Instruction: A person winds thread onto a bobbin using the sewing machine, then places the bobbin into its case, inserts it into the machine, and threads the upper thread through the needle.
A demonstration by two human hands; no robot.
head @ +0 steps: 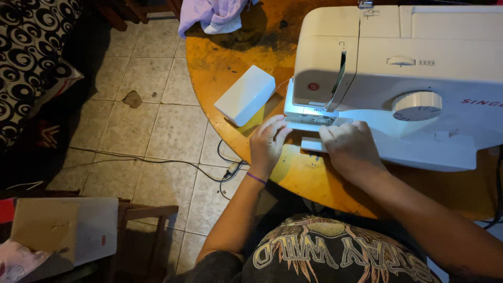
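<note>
1. Right now the left hand (268, 142) sits at the front left corner of the white sewing machine (419, 78), fingers curled, tips touching the lit bed just below the needle area. Whether it grips anything there: cannot tell. A purple band (256, 178) is on that wrist.
2. Right hand (350, 148) lies just beside it on the machine's free arm, knuckles up, fingers bent down onto the bed. Fingertips are hidden, so what it holds, if anything, cannot be told.
3. Both hands nearly touch each other, with a narrow gap between them at the needle plate.
4. Machine stands on a round orange wooden table (230, 57), at its right side, with the head overhanging the hands.
5. White rectangular box (245, 95) lies tilted on the table, just left of the machine, apart from the left hand.
6. Lilac cloth (212, 14) is bunched at the table's far edge.
7. Black cable (173, 162) runs across the tiled floor (157, 126) to a plug below the table edge.
8. Cardboard box (63, 228) sits at lower left, and a black-and-white patterned fabric (31, 47) at upper left.
</note>
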